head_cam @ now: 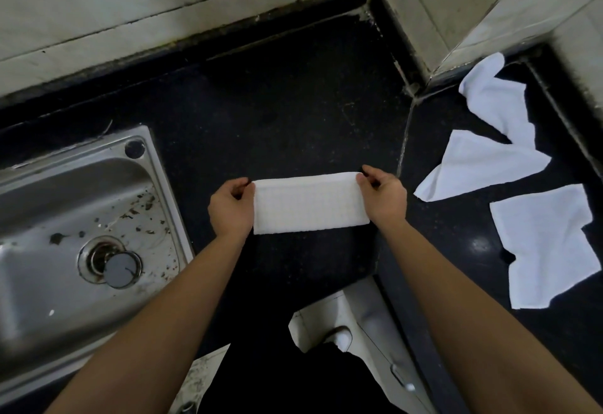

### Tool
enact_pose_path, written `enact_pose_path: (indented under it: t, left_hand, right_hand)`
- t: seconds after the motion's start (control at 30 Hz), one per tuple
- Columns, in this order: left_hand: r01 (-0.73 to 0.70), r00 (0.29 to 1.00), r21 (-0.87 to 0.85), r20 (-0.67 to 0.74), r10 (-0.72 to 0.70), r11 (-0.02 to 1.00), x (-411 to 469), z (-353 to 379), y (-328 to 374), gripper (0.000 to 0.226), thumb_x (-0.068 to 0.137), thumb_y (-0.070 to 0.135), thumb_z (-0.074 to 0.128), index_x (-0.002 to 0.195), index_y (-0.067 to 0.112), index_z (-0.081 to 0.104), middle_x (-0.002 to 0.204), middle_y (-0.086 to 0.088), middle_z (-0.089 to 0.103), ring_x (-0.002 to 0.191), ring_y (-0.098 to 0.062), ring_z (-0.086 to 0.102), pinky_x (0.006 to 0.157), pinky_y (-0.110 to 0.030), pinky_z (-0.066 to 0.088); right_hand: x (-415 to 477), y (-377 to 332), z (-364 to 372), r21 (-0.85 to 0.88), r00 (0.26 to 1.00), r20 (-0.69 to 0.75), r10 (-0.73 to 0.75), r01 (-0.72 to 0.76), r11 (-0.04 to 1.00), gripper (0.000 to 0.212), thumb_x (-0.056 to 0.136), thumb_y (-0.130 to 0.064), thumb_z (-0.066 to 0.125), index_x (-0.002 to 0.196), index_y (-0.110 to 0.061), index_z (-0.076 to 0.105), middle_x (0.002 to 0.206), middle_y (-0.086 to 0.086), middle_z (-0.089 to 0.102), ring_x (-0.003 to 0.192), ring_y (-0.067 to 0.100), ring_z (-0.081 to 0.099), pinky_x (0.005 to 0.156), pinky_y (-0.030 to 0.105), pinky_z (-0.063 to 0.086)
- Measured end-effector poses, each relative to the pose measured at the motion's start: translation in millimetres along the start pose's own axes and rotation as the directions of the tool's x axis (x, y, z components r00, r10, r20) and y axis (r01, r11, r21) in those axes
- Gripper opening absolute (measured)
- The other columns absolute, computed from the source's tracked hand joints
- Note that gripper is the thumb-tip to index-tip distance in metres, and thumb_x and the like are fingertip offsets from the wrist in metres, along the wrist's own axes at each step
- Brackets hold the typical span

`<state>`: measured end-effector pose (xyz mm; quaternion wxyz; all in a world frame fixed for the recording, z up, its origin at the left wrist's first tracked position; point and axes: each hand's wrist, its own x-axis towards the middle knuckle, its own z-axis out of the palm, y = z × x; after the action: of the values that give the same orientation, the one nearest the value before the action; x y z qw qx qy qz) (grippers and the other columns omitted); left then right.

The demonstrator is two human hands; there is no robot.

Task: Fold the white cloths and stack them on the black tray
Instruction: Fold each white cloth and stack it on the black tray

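A white cloth [310, 204], folded into a long rectangle, lies flat on the black countertop [287, 103] in front of me. My left hand [231, 208] pinches its upper left corner and my right hand [383, 196] pinches its upper right corner. Three loose white cloths lie unfolded at the right: a crumpled one [492, 97] near the wall corner, a flatter one [483, 169] below it, and a third [548, 244] nearest me. No black tray can be told apart from the dark counter.
A steel sink [75, 234] with a drain plug [119, 270] and dirt specks fills the left. Tiled walls [163, 5] run along the back and jut out at the right. The counter's front edge, the floor and a shoe [341, 337] show below.
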<state>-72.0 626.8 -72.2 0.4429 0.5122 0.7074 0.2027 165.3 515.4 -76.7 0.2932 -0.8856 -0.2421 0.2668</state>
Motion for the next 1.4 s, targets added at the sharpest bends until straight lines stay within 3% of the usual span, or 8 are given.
enact_pose_path:
  t: [0.07,0.13,0.23,0.3,0.73,1.07,1.27,1.4]
  left_hand:
    - [-0.295,0.952,0.260,-0.002,0.306,0.919,-6,-4,-9,0.038,0.096,0.033,0.060,0.131,0.016,0.059,0.127,-0.007,0.058,0.116,-0.022,0.054,0.096,-0.039,0.049]
    - [-0.599,0.778,0.505,0.180,0.602,0.621,-10,-8,-19,0.047,0.102,0.034,0.049,0.143,0.012,0.047,0.148,-0.016,0.041,0.135,-0.031,0.039,0.107,-0.048,0.038]
    - [-0.815,0.527,0.553,0.585,0.616,0.172,-3,-13,-31,0.058,0.105,0.041,0.026,0.154,0.009,0.027,0.164,-0.015,0.013,0.152,-0.029,0.011,0.119,-0.054,0.018]
    - [-0.836,0.486,0.546,0.698,0.526,0.047,7,-14,-35,0.066,0.104,0.048,0.011,0.155,0.007,0.023,0.165,-0.012,0.009,0.153,-0.025,0.006,0.120,-0.056,0.015]
    - [-0.830,0.517,0.556,0.737,0.434,0.046,25,-11,-42,0.072,0.100,0.055,0.003,0.156,0.009,0.000,0.165,-0.010,-0.006,0.152,-0.023,-0.008,0.121,-0.056,0.005]
    - [-0.822,0.543,0.565,0.735,0.407,0.077,22,-12,-40,0.072,0.100,0.056,0.005,0.156,0.012,-0.007,0.165,-0.008,-0.010,0.152,-0.022,-0.012,0.121,-0.055,0.000]
    - [-0.805,0.571,0.589,0.734,0.368,0.074,16,-13,-34,0.075,0.097,0.058,0.000,0.157,0.013,-0.003,0.165,-0.009,-0.008,0.152,-0.024,-0.009,0.122,-0.055,0.000]
    - [-0.767,0.633,0.614,0.674,0.381,0.187,3,-14,-29,0.075,0.097,0.058,0.004,0.156,0.011,0.012,0.165,-0.011,0.009,0.152,-0.026,0.007,0.122,-0.053,0.010]
  right_hand:
    - [-9,0,0,-0.215,0.965,-0.089,-0.245,0.221,0.951,0.044,0.100,-0.028,0.055,0.142,-0.017,0.053,0.128,0.008,0.057,0.105,0.023,0.060,0.091,0.037,0.050]
    - [-22,-3,5,-0.435,0.852,-0.051,-0.520,0.450,0.780,0.048,0.101,-0.023,0.050,0.146,-0.010,0.045,0.143,0.016,0.048,0.124,0.031,0.052,0.101,0.046,0.045]
    - [-42,-11,29,-0.523,0.751,0.226,-0.620,0.630,0.574,0.056,0.105,-0.034,0.036,0.155,-0.008,0.027,0.164,0.016,0.018,0.151,0.032,0.018,0.121,0.050,0.018]
    - [-49,-15,50,-0.545,0.722,0.368,-0.586,0.678,0.493,0.062,0.106,-0.042,0.026,0.158,-0.009,0.016,0.166,0.014,0.006,0.154,0.031,0.004,0.123,0.052,0.010]
    - [-33,17,44,-0.664,0.858,0.327,-0.396,0.507,0.550,0.073,0.104,-0.056,0.016,0.159,-0.009,0.004,0.167,0.012,-0.003,0.154,0.025,-0.005,0.124,0.051,0.005]
    - [-34,8,40,-0.659,0.857,0.379,-0.350,0.515,0.548,0.074,0.101,-0.060,0.005,0.159,-0.014,-0.003,0.167,0.009,-0.009,0.153,0.025,-0.011,0.124,0.050,0.000]
    - [-65,5,29,-0.500,0.916,0.051,-0.398,0.369,0.784,0.064,0.101,-0.048,0.042,0.152,-0.009,0.032,0.156,0.014,0.034,0.140,0.030,0.035,0.114,0.047,0.033]
    - [-77,2,16,-0.324,0.988,-0.149,-0.048,-0.003,0.946,0.060,0.095,-0.040,0.057,0.145,-0.009,0.043,0.132,0.014,0.052,0.114,0.031,0.056,0.091,0.044,0.048]
